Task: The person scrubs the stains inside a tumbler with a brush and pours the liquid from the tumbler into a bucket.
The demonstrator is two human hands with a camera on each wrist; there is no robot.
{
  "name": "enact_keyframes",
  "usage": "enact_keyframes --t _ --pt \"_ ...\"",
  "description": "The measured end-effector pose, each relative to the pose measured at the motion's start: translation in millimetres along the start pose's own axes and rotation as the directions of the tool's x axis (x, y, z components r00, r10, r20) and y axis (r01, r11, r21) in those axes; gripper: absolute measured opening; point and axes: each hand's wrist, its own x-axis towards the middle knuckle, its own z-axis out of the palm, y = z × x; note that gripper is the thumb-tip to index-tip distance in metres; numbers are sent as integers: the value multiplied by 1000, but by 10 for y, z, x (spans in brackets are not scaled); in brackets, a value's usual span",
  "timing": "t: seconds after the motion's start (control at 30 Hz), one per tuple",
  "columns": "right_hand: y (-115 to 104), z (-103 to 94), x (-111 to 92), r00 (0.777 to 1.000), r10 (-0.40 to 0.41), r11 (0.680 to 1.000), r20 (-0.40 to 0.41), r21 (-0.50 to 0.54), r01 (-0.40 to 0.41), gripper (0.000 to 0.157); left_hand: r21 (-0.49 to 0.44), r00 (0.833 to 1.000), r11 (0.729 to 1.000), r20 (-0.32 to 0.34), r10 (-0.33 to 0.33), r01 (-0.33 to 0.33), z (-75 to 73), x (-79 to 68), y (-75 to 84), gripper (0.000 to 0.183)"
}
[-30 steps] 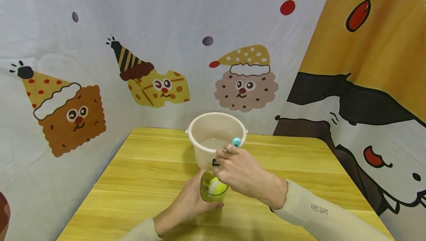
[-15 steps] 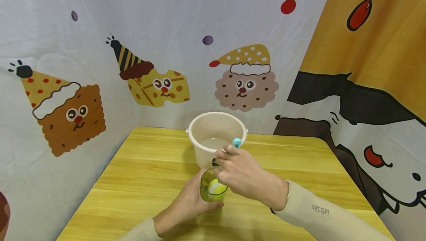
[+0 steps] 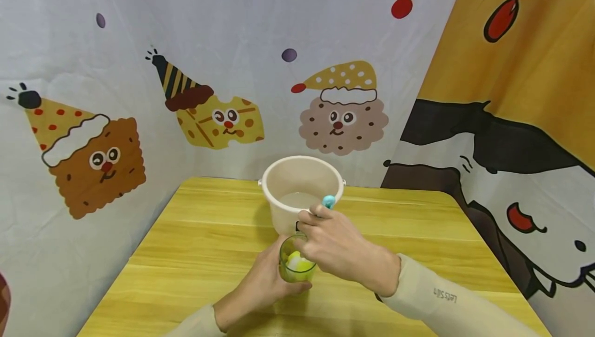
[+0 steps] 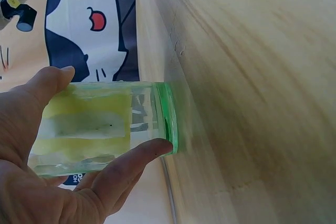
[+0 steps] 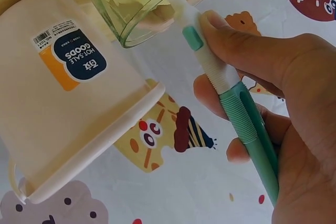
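Note:
My left hand (image 3: pixel 267 280) grips a clear green-tinted drinking glass (image 4: pixel 144 142) from the side, its thumb and fingers around the wall. In the left wrist view the glass base is right at the wooden tabletop. Inside the glass sits the yellow and white sponge head (image 4: pixel 86 124) of a cup brush. My right hand (image 3: pixel 341 249) holds the brush by its white and teal handle (image 5: pixel 239 114), thumb along the upper part. The teal handle end (image 3: pixel 328 201) sticks up behind the knuckles in the head view. The right hand partly covers the glass rim there.
A cream bucket (image 3: pixel 281 218) with a printed label (image 5: pixel 79 59) stands just behind the glass, with clear liquid (image 3: pixel 299 200) visible at its bottom. The wooden table (image 3: pixel 209 233) meets a cartoon-printed cloth (image 3: pixel 223 27) at its back.
The sponge head has turned slightly in the glass, its white part now nearer the middle. The right hand has shifted a little left; the left hand keeps its grip on the glass.

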Motion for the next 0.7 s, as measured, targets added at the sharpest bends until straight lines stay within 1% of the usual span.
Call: enact_keyframes --t 0.43,0.57,0.7 --pt "-13 20 3 1000 15 1000 6 19 -15 27 14 1000 1000 -11 -17 18 12 0 16 93" --pt "-10 40 -8 1000 18 1000 -11 22 -18 27 25 1000 999 -18 -19 20 19 0 15 94" --pt "9 48 -18 999 27 999 -46 28 -26 27 24 1000 999 -15 -26 26 16 1 21 95"
